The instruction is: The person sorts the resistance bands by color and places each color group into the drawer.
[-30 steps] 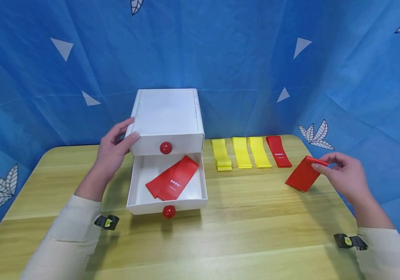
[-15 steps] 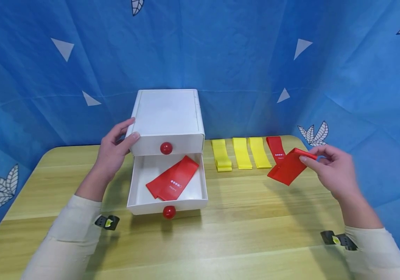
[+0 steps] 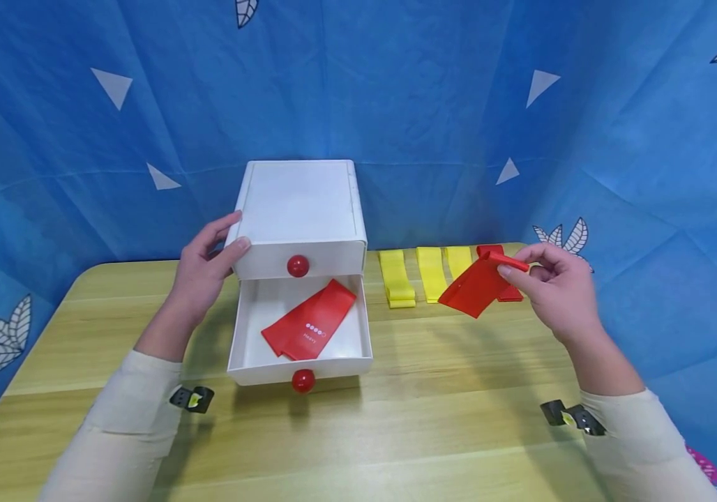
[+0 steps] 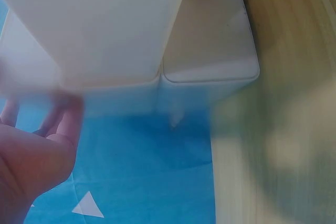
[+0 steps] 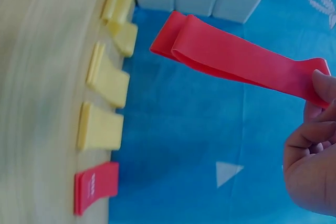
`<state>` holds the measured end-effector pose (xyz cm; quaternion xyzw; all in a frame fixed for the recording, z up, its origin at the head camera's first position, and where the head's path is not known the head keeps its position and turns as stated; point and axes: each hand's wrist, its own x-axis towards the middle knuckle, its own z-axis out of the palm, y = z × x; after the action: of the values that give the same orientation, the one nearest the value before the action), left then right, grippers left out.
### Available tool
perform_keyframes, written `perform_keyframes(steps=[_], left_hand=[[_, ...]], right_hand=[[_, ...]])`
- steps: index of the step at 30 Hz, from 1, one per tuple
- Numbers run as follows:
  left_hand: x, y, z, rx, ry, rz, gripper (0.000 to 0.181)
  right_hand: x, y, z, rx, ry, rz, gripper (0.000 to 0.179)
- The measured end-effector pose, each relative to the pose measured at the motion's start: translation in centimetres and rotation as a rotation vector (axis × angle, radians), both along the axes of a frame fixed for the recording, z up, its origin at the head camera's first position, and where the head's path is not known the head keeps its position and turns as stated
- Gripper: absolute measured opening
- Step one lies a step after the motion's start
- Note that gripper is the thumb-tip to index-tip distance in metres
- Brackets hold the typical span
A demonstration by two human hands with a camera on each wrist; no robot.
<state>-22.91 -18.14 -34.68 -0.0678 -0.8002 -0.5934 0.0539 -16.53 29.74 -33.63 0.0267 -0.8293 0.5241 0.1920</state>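
Observation:
A small white drawer cabinet (image 3: 302,202) with red knobs stands on the table, its lower drawer (image 3: 237,341) pulled out. Inside that drawer lies a red resistance band (image 3: 311,321) with white print. My left hand (image 3: 204,265) rests on the cabinet's left edge, thumb by the front top corner and fingers fairly straight along the side. To the right, my right hand (image 3: 562,293) pinches one end of another folded red resistance band (image 5: 241,59) between thumb and fingers. The band hangs in the air, its free end pointing left, over the row of bands.
Right of the cabinet lie several folded yellow bands, among them a left one (image 3: 397,277) and a middle one (image 3: 432,274). A further red band (image 5: 97,184) ends the row, partly covered in the head view. A blue patterned cloth (image 3: 434,104) hangs behind the wooden table (image 3: 409,418).
My right hand has carried the red resistance band leftward, from the table's right edge to above the row of bands. My left hand and the cabinet have stayed in place.

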Motion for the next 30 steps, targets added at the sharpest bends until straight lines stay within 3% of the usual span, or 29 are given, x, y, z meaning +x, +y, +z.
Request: perform_keyframes(steps=[19, 30], left_hand=[[0.0, 0.1, 0.0, 0.007, 0.002, -0.009, 0.06], [-0.1, 0.1, 0.0, 0.006, 0.014, -0.014, 0.059]], right_hand=[[-0.5, -7.9, 4.2, -0.164, 0.143, 0.248, 0.015], [-0.9, -12.8, 3.8, -0.146, 0.201, 0.419, 0.017]])
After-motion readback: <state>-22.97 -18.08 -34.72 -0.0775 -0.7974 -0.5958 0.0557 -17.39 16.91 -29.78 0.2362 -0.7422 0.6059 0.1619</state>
